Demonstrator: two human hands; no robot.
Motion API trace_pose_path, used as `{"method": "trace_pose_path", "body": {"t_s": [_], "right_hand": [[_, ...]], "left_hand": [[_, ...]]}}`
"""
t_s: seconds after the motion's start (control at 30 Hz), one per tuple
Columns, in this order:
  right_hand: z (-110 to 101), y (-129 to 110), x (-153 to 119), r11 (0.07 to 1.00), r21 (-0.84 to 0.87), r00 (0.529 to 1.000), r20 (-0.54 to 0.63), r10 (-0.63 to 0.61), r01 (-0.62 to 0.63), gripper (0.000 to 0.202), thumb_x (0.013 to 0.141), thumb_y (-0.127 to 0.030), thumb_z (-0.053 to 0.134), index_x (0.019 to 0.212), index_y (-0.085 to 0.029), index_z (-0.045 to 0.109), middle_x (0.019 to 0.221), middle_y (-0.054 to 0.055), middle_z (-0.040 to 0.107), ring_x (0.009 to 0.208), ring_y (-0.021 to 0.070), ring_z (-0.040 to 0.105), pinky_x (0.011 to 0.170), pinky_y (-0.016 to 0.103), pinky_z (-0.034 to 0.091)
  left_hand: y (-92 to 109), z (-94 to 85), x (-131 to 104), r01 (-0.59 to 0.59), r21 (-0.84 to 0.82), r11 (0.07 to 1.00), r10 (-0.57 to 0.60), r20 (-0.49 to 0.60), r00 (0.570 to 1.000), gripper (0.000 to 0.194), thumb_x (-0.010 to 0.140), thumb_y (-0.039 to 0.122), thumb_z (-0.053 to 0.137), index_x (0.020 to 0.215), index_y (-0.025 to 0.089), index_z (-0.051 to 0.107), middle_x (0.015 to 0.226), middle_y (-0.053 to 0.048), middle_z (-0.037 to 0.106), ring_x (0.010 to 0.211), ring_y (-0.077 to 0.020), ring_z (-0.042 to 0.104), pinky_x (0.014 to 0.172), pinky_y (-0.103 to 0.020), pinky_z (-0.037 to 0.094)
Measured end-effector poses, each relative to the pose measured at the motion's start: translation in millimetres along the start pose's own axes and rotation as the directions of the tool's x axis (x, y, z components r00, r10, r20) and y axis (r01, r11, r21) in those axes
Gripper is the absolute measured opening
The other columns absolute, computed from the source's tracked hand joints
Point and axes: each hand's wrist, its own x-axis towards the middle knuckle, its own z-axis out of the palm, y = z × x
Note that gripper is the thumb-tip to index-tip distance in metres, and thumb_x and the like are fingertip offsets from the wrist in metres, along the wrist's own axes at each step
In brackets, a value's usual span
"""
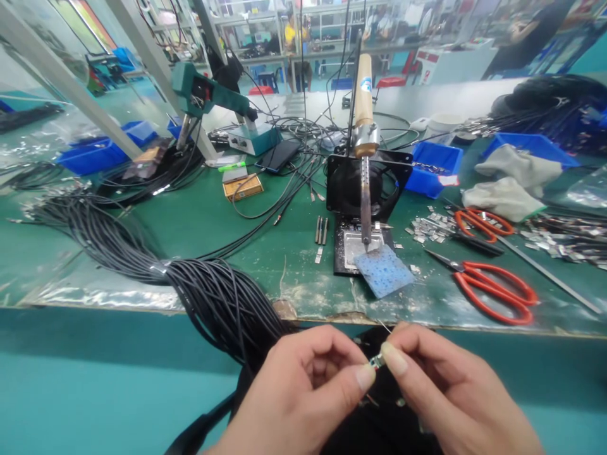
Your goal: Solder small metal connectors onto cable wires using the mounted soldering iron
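Note:
Low in front of me, just off the bench's front edge, my two hands meet. My left hand (315, 388) pinches a small metal connector (377, 361) between thumb and forefinger. From the other side, the thumb and forefinger of my right hand (448, 382) grip the same piece. Bits of red and green show at the connector; its exact type is too small to tell. A thin pale strand sticks up by the right fingertips. A thick bundle of black cables (213, 297) runs from the bench down beside my left hand.
A soldering iron (364, 133) stands tip down in front of a black fan (341, 186), near a blue sponge (385, 272). Red-handled scissors (497, 292) and loose metal shells (431, 226) lie right. Blue bins (434, 167), gloves (505, 197) and a green clamp-like tool (208, 95) stand farther back.

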Motion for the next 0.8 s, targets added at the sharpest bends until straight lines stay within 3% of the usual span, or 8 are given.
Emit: {"method": "trace_pose_path", "body": {"t_s": [0.4,0.8], "right_hand": [[-0.5,-3.4,0.5,1.000,-0.010,1.000,-0.014,0.014,-0.014,0.029,0.100,-0.046,0.056,0.082,-0.025,0.065,0.070,-0.003,0.059,0.062,0.0109,0.054,0.058,0.016,0.048],[-1.0,-8.1,3.7,0.996,0.068,0.998,0.008,0.057,-0.057,0.030,0.100,-0.046,0.056,0.081,-0.025,0.065,0.069,-0.004,0.062,0.062,0.0103,0.056,0.058,0.015,0.048]], "left_hand": [[1.1,-4.9,4.6,0.088,-0.112,0.990,-0.085,0.036,0.996,0.015,0.085,0.030,0.080,0.086,0.015,0.080,0.066,0.004,0.063,0.054,-0.0062,0.037,0.055,-0.020,0.034],[6.1,-6.5,8.4,0.102,0.012,0.995,-0.103,0.056,0.993,0.017,0.088,0.029,0.074,0.080,0.015,0.080,0.067,0.003,0.066,0.056,-0.0069,0.040,0.056,-0.019,0.035]]}}
